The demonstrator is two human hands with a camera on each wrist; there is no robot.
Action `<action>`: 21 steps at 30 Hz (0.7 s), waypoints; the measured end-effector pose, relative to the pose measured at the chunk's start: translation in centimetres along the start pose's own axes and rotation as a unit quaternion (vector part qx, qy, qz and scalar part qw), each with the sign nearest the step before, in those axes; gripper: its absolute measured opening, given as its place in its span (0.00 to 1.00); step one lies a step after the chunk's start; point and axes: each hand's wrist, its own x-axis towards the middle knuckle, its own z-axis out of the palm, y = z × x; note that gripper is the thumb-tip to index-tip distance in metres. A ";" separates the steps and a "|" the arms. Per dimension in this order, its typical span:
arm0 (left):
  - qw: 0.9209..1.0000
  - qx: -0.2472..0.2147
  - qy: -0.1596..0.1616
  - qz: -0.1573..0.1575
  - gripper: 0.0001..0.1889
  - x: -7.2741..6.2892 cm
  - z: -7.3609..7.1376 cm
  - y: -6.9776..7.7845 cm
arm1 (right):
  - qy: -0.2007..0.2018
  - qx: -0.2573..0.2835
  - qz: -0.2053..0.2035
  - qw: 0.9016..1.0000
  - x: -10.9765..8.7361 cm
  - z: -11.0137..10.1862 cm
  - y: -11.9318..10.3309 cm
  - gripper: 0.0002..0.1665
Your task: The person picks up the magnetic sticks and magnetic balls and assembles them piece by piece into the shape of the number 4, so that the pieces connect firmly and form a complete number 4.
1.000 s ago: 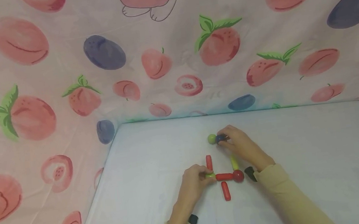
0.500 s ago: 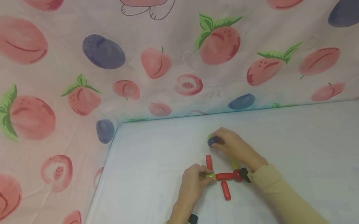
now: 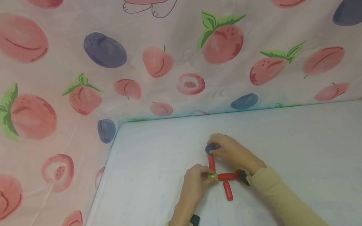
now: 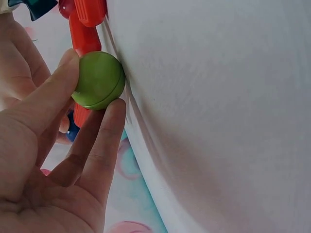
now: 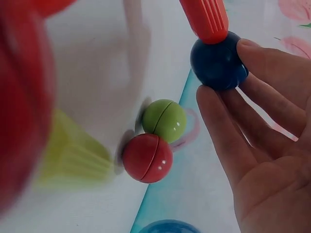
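My left hand [image 3: 194, 184] pinches a green ball [image 4: 99, 80] between thumb and fingertips. A red rod [image 3: 211, 163] runs from that ball away from me, and another red rod [image 3: 226, 176] leads right to a red ball [image 3: 236, 174], partly hidden by the right wrist. My right hand [image 3: 234, 151] holds a dark blue ball [image 5: 216, 63] with its thumb and fingertips. In the right wrist view the blue ball meets the end of the far red rod. A yellow rod [image 5: 73, 155] stands by the blurred near red ball, mostly hidden in the head view.
A loose red rod [image 3: 228, 190] lies on the white table [image 3: 323, 156] in front of the joined pieces. Beyond the right hand, a green ball [image 5: 164, 121] and a red ball [image 5: 147, 158] sit against each other. Fruit-printed cloth [image 3: 157, 26] hangs behind the table.
My right hand has moved left and towards me with the blue ball, away from the far green ball to the red rod's end. The left hand stays on its green ball.
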 end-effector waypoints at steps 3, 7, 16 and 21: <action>1.000 0.002 0.000 -0.002 0.12 0.0 0.0 0.1 | -0.001 -0.007 0.003 1.000 0.0 0.2 -0.1 0.19; 1.000 0.001 -0.001 -0.001 0.12 0.0 -0.1 0.1 | -0.002 -0.003 0.006 1.000 0.0 0.3 -0.3 0.18; 1.000 -0.004 -0.003 -0.002 0.13 0.1 0.0 0.0 | -0.014 -0.013 0.001 1.000 0.2 0.3 -0.3 0.17; 1.000 -0.003 -0.006 0.001 0.13 0.2 -0.1 -0.1 | -0.015 -0.011 -0.009 1.000 0.1 0.4 -0.3 0.18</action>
